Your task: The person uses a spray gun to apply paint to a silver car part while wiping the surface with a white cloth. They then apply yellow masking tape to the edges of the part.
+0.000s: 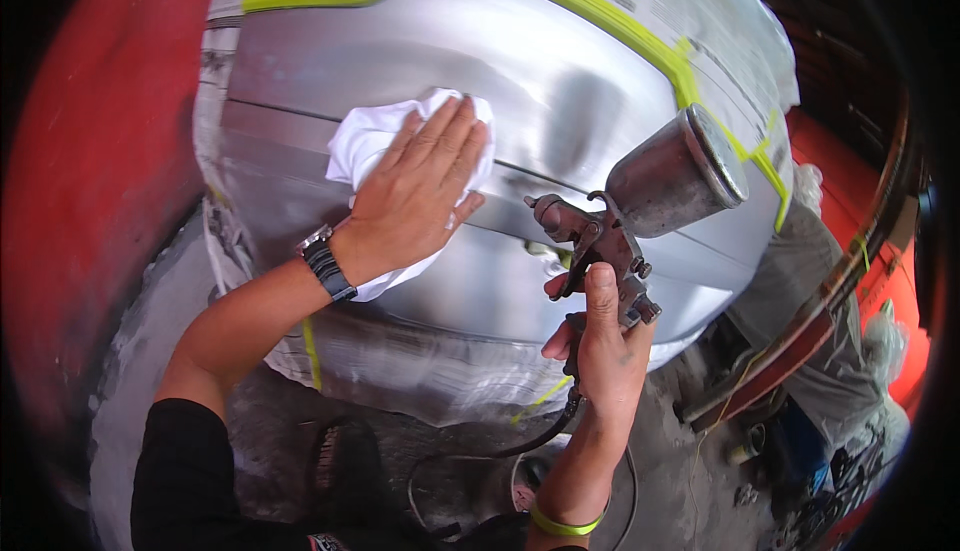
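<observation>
My left hand (415, 186) presses a bunched white cloth (360, 141) against a silver-grey body panel (290, 61) with dark horizontal seams, its extended fingers held together over the cloth. My right hand (600, 351) grips a metal spray gun (575, 231) by its handle, the thumb upward at the back. A dull metal cup (665, 176) sits tilted on the gun's top, and a black hose (520, 446) runs down from the handle. Bright yellow tape (640, 31) and masking paper (745, 41) surround the panel. The gun is held in front of the panel's lower right part.
A red surface (90, 181) fills the left side. At right are a curved rusty piece (760, 366), grey sheeting (830, 391), an orange-red surface (885, 291) and assorted items low on the concrete floor (165, 321). A bucket (530, 486) stands below the hose.
</observation>
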The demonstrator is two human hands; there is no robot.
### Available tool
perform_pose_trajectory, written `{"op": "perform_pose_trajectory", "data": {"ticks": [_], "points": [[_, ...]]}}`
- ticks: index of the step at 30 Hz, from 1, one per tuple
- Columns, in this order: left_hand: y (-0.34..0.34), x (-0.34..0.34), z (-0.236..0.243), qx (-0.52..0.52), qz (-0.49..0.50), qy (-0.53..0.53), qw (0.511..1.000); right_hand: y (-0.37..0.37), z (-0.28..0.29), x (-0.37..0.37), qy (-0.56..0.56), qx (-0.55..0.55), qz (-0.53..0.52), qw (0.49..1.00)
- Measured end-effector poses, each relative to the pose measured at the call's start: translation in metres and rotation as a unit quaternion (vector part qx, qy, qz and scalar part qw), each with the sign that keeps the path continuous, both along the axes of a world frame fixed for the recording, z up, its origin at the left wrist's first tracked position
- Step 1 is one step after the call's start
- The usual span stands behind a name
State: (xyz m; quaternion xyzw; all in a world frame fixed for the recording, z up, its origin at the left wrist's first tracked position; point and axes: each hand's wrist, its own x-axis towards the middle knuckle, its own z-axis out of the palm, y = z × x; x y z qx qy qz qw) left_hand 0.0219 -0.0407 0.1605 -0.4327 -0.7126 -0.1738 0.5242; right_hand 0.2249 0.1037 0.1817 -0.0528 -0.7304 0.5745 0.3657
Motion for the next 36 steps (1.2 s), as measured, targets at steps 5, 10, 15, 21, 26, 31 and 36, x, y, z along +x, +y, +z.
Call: {"op": "perform_pose_trajectory", "data": {"ticks": [5,10,15,21,26,31,36], "points": [[0.078,0.027,0.024,-0.109,-0.078,0.048,0.99,0.046,-0.015,0.034,0.022,-0.029,-0.052,0.998],[0.155,0.038,0.039,-0.178,-0.128,0.111,0.969,0.091,-0.03,0.07,0.04,-0.044,-0.088,0.994],[0.206,0.042,0.046,-0.234,-0.135,0.182,0.946,0.138,-0.03,0.095,0.072,-0.029,-0.155,0.985],[0.123,0.014,0.053,-0.25,-0.166,0.09,0.95,0.24,-0.001,0.141,0.012,0.014,-0.238,0.971],[-0.026,-0.024,0.051,-0.244,0.045,0.093,0.964,0.355,0.005,0.151,0.022,0.031,-0.308,0.951],[-0.105,-0.053,0.03,-0.211,0.167,0.094,0.959,0.403,0.017,0.141,0.029,-0.015,-0.312,0.949],[-0.096,-0.066,0.026,-0.2,0.194,0.1,0.955,0.426,0.026,0.132,0.038,-0.026,-0.341,0.939]]}}
